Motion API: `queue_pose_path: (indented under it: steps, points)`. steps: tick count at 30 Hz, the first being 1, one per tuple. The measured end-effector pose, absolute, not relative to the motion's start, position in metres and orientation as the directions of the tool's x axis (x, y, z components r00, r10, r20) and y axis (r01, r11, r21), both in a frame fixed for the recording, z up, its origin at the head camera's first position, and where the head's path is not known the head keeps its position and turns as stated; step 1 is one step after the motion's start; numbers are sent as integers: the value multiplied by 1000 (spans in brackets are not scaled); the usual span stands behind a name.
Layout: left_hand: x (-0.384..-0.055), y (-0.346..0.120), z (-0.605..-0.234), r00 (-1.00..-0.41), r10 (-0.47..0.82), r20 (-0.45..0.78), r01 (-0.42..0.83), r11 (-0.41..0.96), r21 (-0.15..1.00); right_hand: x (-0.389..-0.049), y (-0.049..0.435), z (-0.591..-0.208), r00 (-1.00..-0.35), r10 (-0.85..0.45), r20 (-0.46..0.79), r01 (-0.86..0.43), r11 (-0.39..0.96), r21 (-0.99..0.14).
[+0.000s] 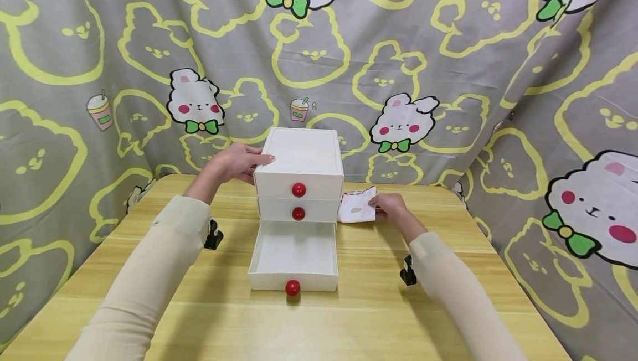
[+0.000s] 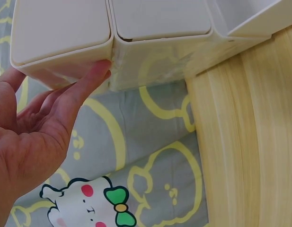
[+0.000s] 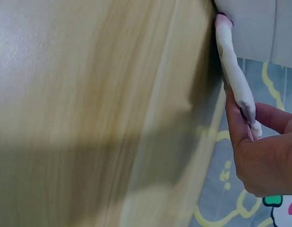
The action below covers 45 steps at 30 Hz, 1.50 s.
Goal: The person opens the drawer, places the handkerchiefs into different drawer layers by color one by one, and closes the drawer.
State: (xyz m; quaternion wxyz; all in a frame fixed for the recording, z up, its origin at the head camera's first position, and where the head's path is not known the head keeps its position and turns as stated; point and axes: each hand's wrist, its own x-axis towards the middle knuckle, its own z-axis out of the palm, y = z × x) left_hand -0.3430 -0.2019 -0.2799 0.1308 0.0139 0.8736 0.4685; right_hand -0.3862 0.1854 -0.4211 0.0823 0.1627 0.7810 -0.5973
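Observation:
A white drawer unit (image 1: 303, 153) with red round knobs stands at the back of the table. Its upper two drawers are closed, while the bottom drawer (image 1: 294, 250) is pulled out and shows a bare floor. My left hand (image 1: 234, 161) holds the unit's upper left side, thumb over the top edge and fingers against the side wall (image 2: 65, 66). At the unit's right side, my right hand (image 1: 391, 206) pinches a folded white and pinkish cloth (image 1: 360, 206) by its right edge. In the right wrist view the cloth (image 3: 233, 66) looks edge-on, between thumb and fingers.
Black clip-like pieces (image 1: 213, 235) show beside each forearm, the other one (image 1: 408, 271) at the right. The wooden table (image 1: 239, 322) spreads out in front of the unit. A grey patterned curtain (image 1: 319, 45) hangs behind the table and along its sides.

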Motion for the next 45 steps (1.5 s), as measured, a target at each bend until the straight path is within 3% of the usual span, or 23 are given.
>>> queue_pose_path:
  steps: [10,22,33,45]
  points:
    - [-343,-200,-279,-963,154,-222,-98,567,818,-368,195,-388,-963,37,-268,269,234,-934]
    - [-343,-202,-278,-963,146,-228,-107,567,817,-341,200,-335,-960,-160,-228,160,354,-921]
    - [-342,-200,-278,-962,153,-228,-102,571,814,-307,194,-303,-940,-220,-261,123,495,-860]
    - [-342,-201,-278,-964,147,-221,-98,576,811,-276,170,-288,-872,-394,-291,28,554,-832]
